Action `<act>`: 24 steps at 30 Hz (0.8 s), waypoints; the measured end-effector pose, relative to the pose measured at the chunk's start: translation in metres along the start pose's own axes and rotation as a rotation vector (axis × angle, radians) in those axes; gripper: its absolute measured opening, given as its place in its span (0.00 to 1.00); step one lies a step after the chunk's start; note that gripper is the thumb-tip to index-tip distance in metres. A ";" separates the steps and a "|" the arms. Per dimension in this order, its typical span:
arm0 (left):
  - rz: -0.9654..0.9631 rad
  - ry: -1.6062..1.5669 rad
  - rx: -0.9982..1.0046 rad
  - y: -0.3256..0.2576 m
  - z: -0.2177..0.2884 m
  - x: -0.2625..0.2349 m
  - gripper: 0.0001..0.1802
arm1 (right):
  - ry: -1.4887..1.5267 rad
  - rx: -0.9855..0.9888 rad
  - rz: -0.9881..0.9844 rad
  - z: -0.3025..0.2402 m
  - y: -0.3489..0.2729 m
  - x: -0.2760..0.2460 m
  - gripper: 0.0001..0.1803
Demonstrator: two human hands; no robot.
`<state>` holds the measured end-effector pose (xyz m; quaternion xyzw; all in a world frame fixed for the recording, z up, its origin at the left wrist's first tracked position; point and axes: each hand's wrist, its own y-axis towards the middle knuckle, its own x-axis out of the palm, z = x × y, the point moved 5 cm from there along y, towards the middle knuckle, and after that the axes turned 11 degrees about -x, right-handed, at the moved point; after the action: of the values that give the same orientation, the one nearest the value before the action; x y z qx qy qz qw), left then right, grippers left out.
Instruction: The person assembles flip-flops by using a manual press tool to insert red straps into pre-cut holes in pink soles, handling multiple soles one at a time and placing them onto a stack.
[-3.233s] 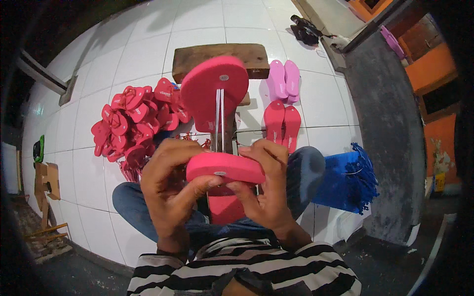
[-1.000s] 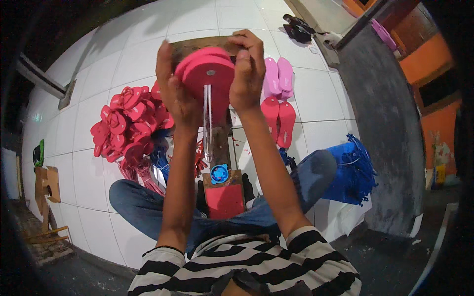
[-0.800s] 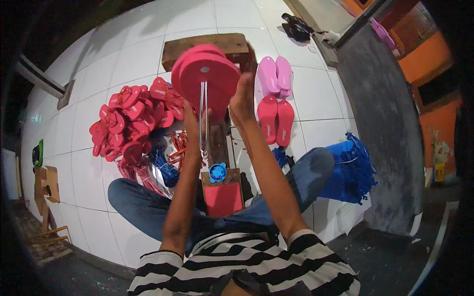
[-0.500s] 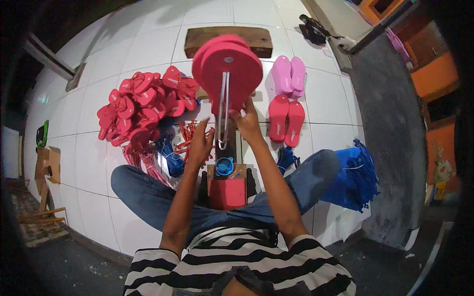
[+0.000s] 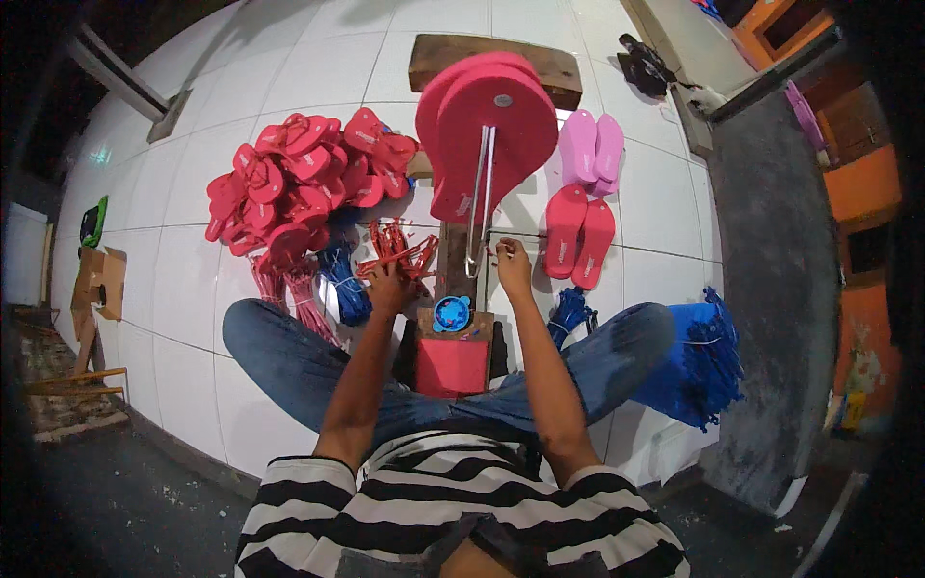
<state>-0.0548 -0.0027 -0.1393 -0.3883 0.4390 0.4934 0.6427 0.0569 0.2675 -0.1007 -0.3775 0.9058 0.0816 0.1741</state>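
Note:
My left hand (image 5: 387, 287) is down at a loose bunch of red sandal straps (image 5: 405, 252), its fingers curled in among them. My right hand (image 5: 514, 265) is raised with fingertips pinched together, just right of the lower end of a long thin metal rod tool (image 5: 485, 188). Something small and reddish shows at those fingertips, too small to name. Large pink-red sandal soles (image 5: 496, 111) stand upright in front of me, the rod running down their face from near a pale round spot. Below the rod, a small blue cup (image 5: 451, 314) sits on a wooden block.
Finished red sandals (image 5: 299, 178) lie heaped at the left, beside pink strap bundles (image 5: 306, 303) and a blue one (image 5: 345, 279). At the right are lilac soles (image 5: 593, 149), red soles (image 5: 579, 234) and blue straps (image 5: 708, 361). A wooden beam (image 5: 568, 72) lies behind the soles.
My left hand has dropped from beside the rod to the red straps. My right hand has let go of the soles and moved lower, fingers now pinched. The view has shifted slightly.

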 end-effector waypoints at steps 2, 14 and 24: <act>0.078 0.026 -0.017 0.001 -0.001 0.001 0.38 | 0.030 -0.025 0.014 -0.001 -0.002 0.001 0.15; -0.023 -0.101 0.266 0.031 0.030 -0.017 0.29 | -0.021 -0.123 0.003 -0.046 -0.017 -0.014 0.15; -0.103 -0.302 0.048 0.034 0.038 -0.079 0.13 | 0.117 -0.155 0.015 -0.074 -0.050 -0.018 0.15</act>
<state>-0.0912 0.0166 -0.0549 -0.3163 0.3287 0.5019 0.7349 0.0856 0.2233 -0.0258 -0.3870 0.9083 0.1305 0.0904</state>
